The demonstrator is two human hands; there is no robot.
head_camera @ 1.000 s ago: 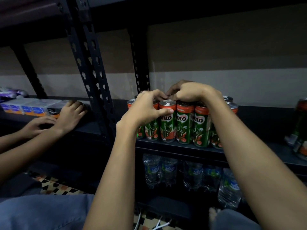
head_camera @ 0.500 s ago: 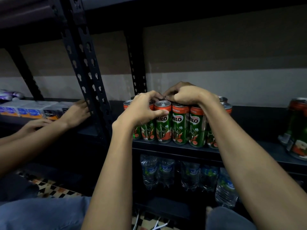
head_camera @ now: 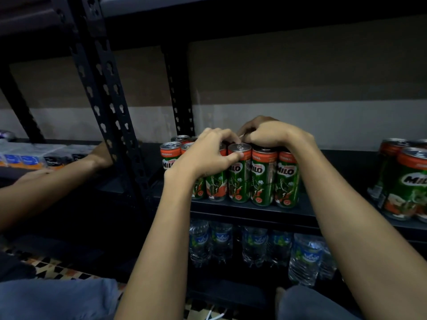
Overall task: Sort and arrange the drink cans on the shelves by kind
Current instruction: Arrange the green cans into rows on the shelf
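Observation:
A tight cluster of green and orange Milo cans (head_camera: 240, 179) stands on the dark middle shelf (head_camera: 249, 207). My left hand (head_camera: 208, 155) lies over the cans at the cluster's left, fingers curled over their tops and thumb against a front can's rim. My right hand (head_camera: 270, 133) is curled over the tops of the cans on the right. Further Milo cans (head_camera: 409, 185) stand at the right edge of the same shelf.
Water bottles (head_camera: 254, 245) fill the shelf below. A black perforated upright (head_camera: 108, 98) rises left of the cans. Another person's arm (head_camera: 57, 179) reaches onto the left shelf beside small boxes (head_camera: 30, 158). Patterned floor tiles lie below.
The view has closed in on the cans. Both my hands stay clamped over the Milo cluster, and more cans show at its left. The other person's hand has moved behind the upright.

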